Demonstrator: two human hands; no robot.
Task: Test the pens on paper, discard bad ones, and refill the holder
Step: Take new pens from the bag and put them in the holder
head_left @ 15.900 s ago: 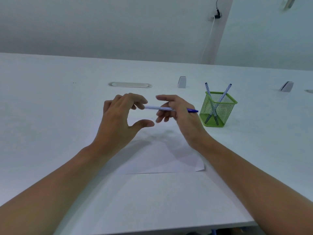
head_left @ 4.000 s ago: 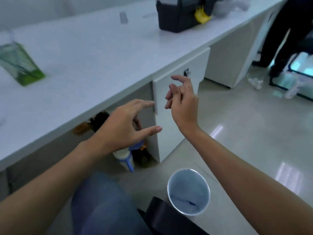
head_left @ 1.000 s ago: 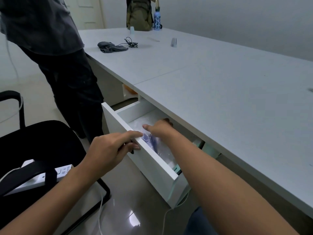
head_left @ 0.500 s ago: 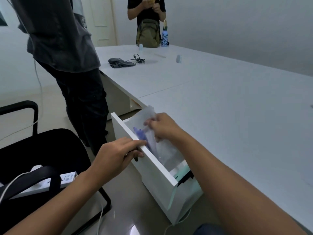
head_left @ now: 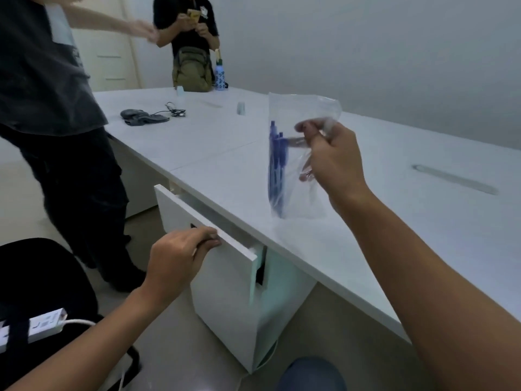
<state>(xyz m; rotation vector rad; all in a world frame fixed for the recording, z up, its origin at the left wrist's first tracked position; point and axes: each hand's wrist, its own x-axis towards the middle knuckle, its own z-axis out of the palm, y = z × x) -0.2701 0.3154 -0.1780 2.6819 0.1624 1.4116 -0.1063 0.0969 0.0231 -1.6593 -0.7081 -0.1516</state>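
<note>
R hand (head_left: 332, 162) raised over the counter (head_left: 423, 221), thumb + fingers pinching the upper part of a clear plastic bag (head_left: 298, 119); bag hangs free, bottom edge just above counter surface, not clearly touching. Inside bag: bundle of blue pens (head_left: 275, 167), standing roughly upright along the bag's left side, exact count can't tell. L hand (head_left: 180, 255) at the white drawer front (head_left: 208, 230), fingers curled over its top edge near the dark handle slot, thumb underneath/behind, not visible. Drawer stands partly out from under counter edge; interior mostly hidden from this angle. Far end of counter: dark cloth item w/ black cable (head_left: 152, 115), small white block (head_left: 241, 108), backpack (head_left: 191, 70) + patterned bottle (head_left: 220, 76). Two other persons standing, one close at left in dark shirt (head_left: 42, 80), one behind backpack holding sth small. Black chair (head_left: 42, 277) lower left w/ white power strip (head_left: 33, 325) on it. Pen holder + paper not in view
</note>
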